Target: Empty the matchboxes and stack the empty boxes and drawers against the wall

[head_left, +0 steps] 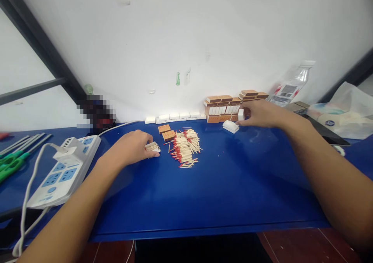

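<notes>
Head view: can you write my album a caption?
Left hand holding a tray, right hand holding a white piece, a pile of matches between them.

An open matchbox tray [151, 147] with matchsticks lying inside faces upward in the left fingers [148, 137], beside a loose heap of red-headed matches [186, 144]; the right fingers [247, 106] pinch a small white box [241, 115] near stacked brown matchboxes [225, 118].

in view are one left hand [135, 145], one right hand [258, 113], one match-filled tray [152, 147], two loose orange matchboxes [168, 134], one bottle [290, 87], one power strip [62, 175]; heaped matches [186, 146] and stacked matchboxes [217, 110] overlap past counting.
</notes>
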`<action>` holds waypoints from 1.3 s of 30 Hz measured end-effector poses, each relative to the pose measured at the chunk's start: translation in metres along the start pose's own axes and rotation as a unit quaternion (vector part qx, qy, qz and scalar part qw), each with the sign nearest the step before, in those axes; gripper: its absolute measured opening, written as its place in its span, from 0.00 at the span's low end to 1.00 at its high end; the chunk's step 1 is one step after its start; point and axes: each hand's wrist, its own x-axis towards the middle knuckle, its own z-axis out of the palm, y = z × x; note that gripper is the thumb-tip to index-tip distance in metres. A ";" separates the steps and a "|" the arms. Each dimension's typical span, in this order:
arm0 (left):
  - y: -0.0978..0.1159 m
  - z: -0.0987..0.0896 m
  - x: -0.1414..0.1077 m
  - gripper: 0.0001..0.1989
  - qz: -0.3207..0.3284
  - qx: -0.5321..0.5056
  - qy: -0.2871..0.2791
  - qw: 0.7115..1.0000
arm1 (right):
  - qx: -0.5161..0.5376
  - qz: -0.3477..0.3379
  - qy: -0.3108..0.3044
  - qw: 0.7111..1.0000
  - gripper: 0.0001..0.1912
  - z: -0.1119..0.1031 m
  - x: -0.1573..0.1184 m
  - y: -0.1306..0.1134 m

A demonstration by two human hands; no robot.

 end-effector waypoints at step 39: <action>-0.004 0.004 0.002 0.23 -0.002 0.005 -0.005 1.000 | -0.010 -0.036 -0.053 0.998 0.23 0.028 0.014 -0.001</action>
